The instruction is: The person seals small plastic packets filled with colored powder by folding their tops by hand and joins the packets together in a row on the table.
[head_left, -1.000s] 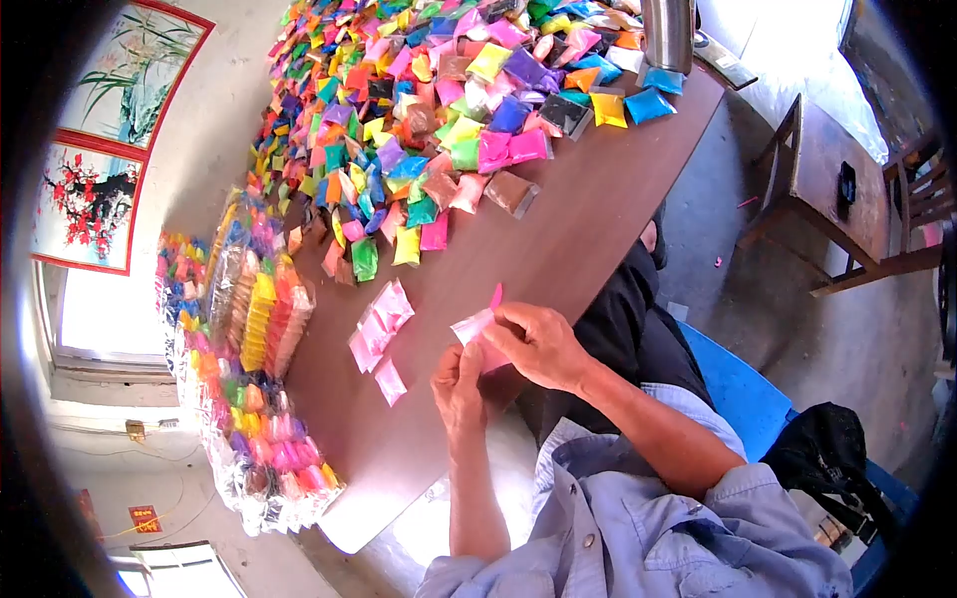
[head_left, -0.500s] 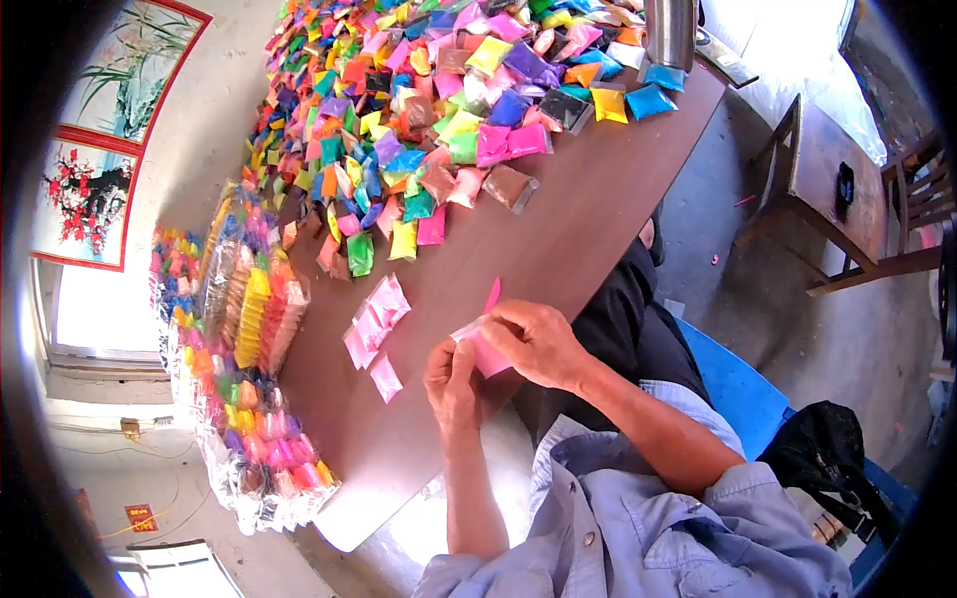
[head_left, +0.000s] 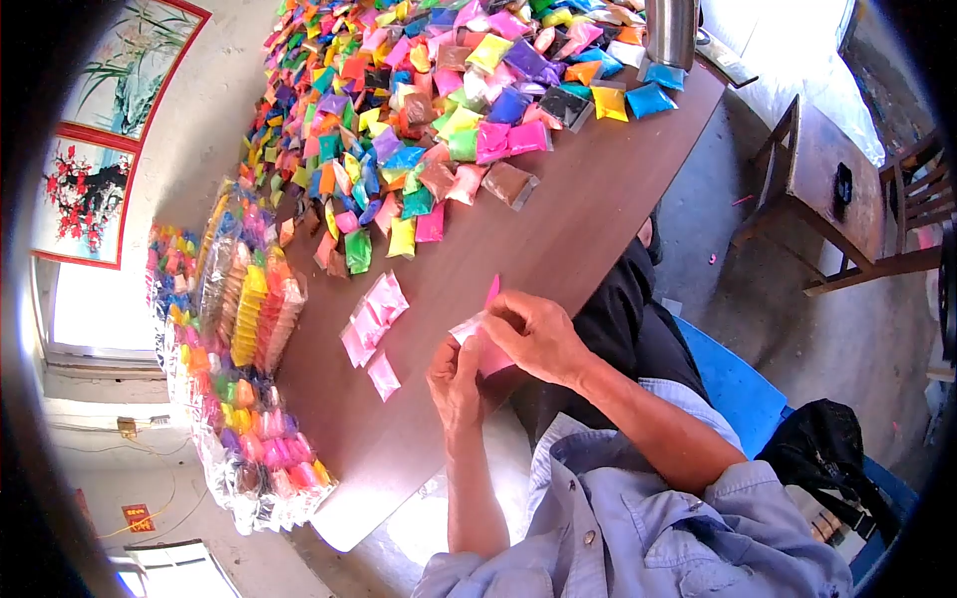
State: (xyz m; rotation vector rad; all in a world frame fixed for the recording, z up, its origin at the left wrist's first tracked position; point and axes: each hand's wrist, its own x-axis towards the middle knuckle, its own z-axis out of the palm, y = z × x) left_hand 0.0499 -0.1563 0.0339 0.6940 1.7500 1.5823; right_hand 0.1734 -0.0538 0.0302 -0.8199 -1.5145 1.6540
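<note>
Between my hands, near the table's front edge, is a pink packet (head_left: 492,357) with a clear top edge. My left hand (head_left: 457,385) pinches its left side between thumb and fingers. Closed at the packet's upper right is my right hand (head_left: 535,337), its fingertips bent together. A thin bright pink strip (head_left: 493,288) sticks up just above the right fingers; what it joins is hidden. To the left, several light pink packets (head_left: 375,312) lie in a cluster on the brown table (head_left: 558,219), with a single pink packet (head_left: 383,376) just below them.
A large heap of coloured packets (head_left: 429,110) covers the table's far part, beside a metal cylinder (head_left: 671,32). Clear bags of coloured packets (head_left: 254,319) line the left edge. At the right stand a small wooden table (head_left: 832,189), a chair and a black bag (head_left: 822,448).
The view has shifted slightly. Both hands remain at the pink packet, with only small shifts of the fingers and the packet's tilt.
</note>
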